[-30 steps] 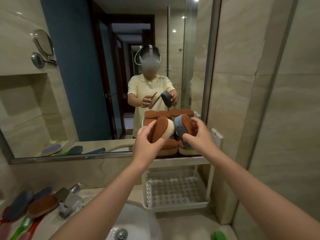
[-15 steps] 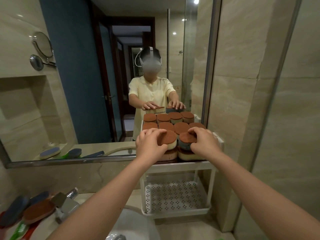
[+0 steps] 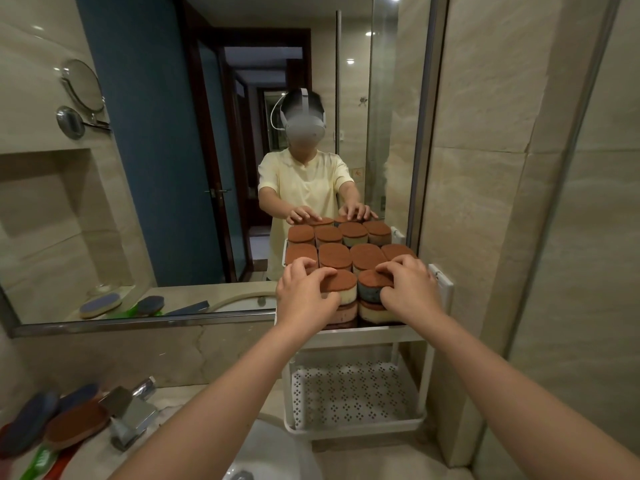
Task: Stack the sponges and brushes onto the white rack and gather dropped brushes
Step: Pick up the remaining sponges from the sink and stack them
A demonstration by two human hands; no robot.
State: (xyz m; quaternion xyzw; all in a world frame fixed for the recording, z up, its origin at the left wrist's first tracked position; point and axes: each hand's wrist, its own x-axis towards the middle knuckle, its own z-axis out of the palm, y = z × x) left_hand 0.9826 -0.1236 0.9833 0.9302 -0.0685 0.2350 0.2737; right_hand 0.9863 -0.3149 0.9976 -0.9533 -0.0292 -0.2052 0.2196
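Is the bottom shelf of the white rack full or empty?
Empty. The bottom shelf shows only its bare white floor with little holes; all the sponges sit on the top shelf.

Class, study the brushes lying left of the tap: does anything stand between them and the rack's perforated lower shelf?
The brushes lie left of the tap; the white rack stands to its right. So the tap and the basin lie between. The lower shelf shows nothing on it.

You stand in a bathroom: a large wall mirror above a white basin with a chrome tap, beige marble-look wall tiles, and a round swivel shaving mirror.
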